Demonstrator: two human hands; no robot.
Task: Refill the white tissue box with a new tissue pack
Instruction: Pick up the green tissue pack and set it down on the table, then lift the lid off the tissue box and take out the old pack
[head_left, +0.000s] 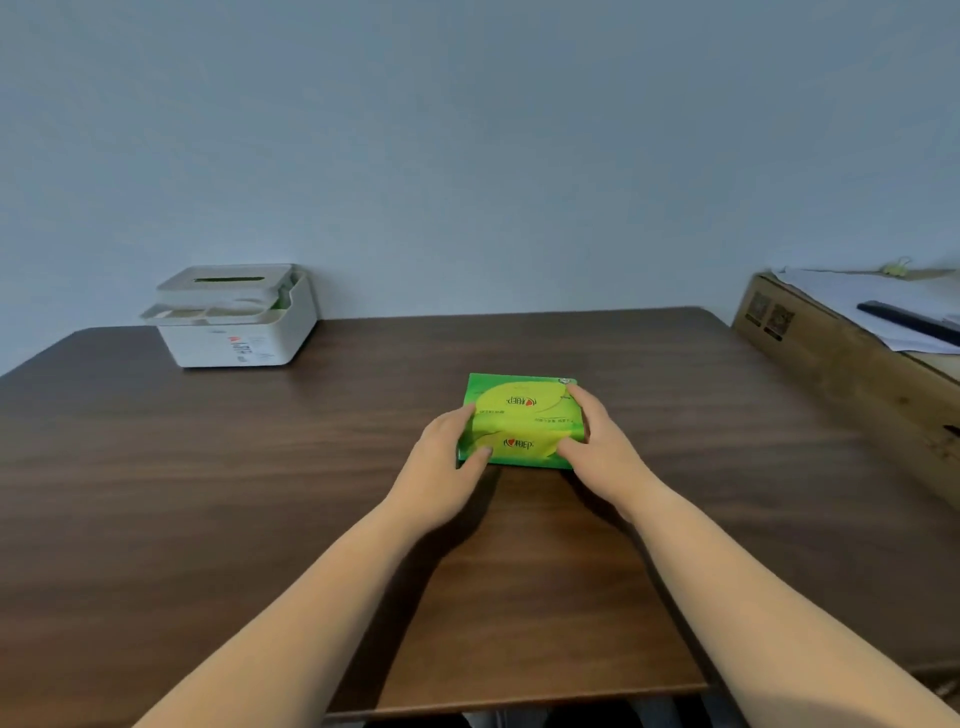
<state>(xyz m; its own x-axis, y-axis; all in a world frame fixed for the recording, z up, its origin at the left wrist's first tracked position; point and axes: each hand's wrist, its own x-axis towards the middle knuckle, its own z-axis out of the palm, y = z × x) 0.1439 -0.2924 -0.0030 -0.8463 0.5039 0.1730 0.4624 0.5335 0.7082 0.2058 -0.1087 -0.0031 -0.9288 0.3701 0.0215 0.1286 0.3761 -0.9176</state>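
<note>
Item: green tissue pack, flat on the wooden table, clasped at its two short ends by the left hand and right hand; long axis runs hand to hand. White tissue box: well beyond the grip, far off on the left hand's side, lid resting askew on top. The coming carry likely runs forward and leftward.

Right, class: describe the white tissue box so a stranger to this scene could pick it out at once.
Start at the dark wooden table and follow it to its far left corner, against the wall. The white tissue box stands there alone, apart from both hands. Unlike the green tissue pack, it is rigid, with a slotted lid.
</note>
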